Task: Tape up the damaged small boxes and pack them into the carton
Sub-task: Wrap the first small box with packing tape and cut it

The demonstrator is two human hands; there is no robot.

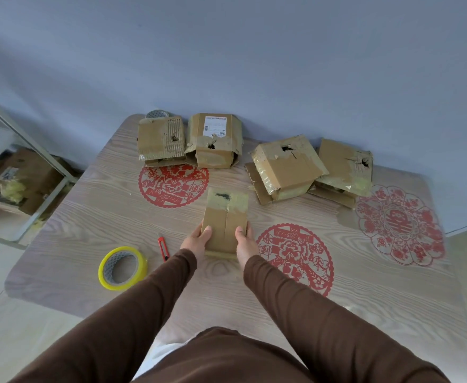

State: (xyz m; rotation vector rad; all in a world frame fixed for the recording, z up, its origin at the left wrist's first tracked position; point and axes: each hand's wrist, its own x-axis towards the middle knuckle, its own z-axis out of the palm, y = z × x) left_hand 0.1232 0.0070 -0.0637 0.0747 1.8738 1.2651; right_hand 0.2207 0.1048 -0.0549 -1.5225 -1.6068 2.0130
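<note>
While both brown-sleeved arms reach forward over the wood-grain tabletop (94, 217), the left hand (196, 239) and the right hand (244, 243) clasp a small box (225, 219) from either side, the fingers (206, 233) closed on its near corners and the thumbs lying on its top face. The box stands near the middle of the tabletop, its far end covered with tape over a dark hole. A red utility knife (163, 248) lies just left of the left hand, and a yellow-edged tape roll (122, 268) rests flat farther left, near the front edge.

Along the far edge sit four more damaged boxes. The far-left box (160, 140) shows torn corrugation and a small hole, with a second tape roll (157, 114) partly hidden behind it. Touching its right side, the labelled box (213, 139) carries a white shipping label above a ragged hole. Well to the right, a tilted box (284, 165) with a torn hole on top leans beside the far-right box (342, 167), which is also punctured. Three red paper-cut decorations (173, 183) lie flat on the surface.
</note>
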